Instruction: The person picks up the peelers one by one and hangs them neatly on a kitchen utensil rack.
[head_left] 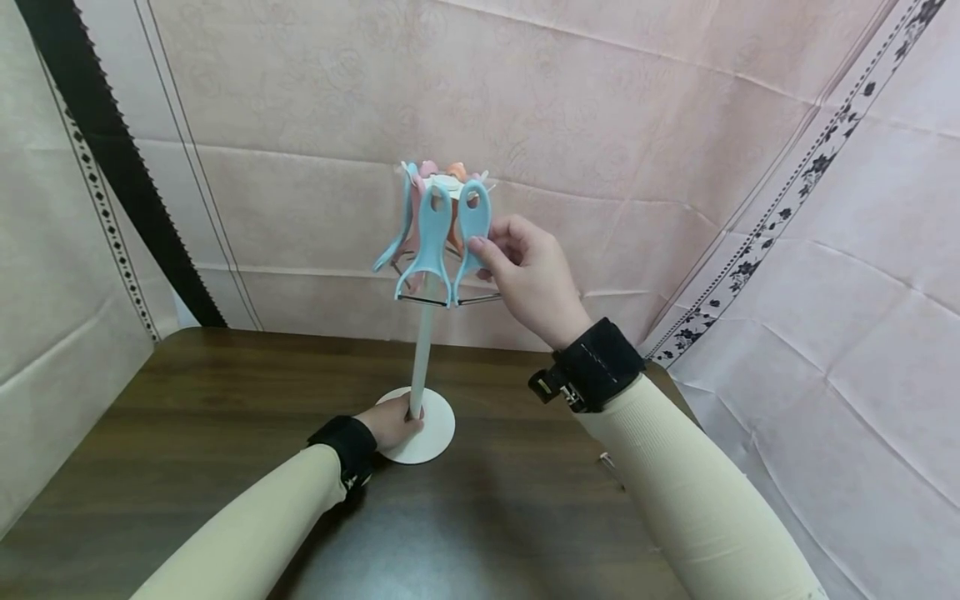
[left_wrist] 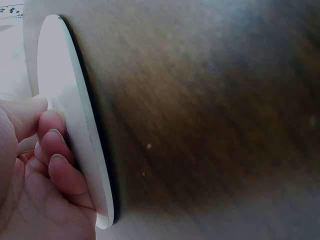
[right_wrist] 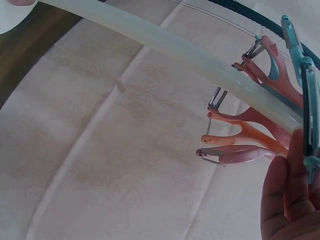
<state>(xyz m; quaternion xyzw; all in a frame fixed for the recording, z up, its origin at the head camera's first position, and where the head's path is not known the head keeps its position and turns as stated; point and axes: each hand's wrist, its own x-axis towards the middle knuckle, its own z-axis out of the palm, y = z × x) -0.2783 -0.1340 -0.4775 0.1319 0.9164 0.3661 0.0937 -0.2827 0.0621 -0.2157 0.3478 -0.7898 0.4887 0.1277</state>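
Observation:
A white stand with a round base (head_left: pixel 437 442) and an upright pole (head_left: pixel 422 354) stands on the table. Low on the pole, just above the base, my left hand (head_left: pixel 390 422) grips it with curled fingers. Y-shaped peelers hang from the stand's top. My right hand (head_left: pixel 534 271) pinches a light blue peeler (head_left: pixel 474 221) at the right side, thumb in front and fingers behind. Beside it hang another light blue peeler (head_left: pixel 433 225) and a third one (head_left: pixel 405 221) turned sideways. Pink peelers (right_wrist: pixel 282 82) and an orange peeler (right_wrist: pixel 240 135) hang on the far side.
The brown wooden table (head_left: pixel 247 400) lies beneath the stand. Pale patterned cloth (head_left: pixel 315 108) hangs behind it and at both sides. A small light object (head_left: pixel 609 462) lies on the table, partly hidden by the right sleeve.

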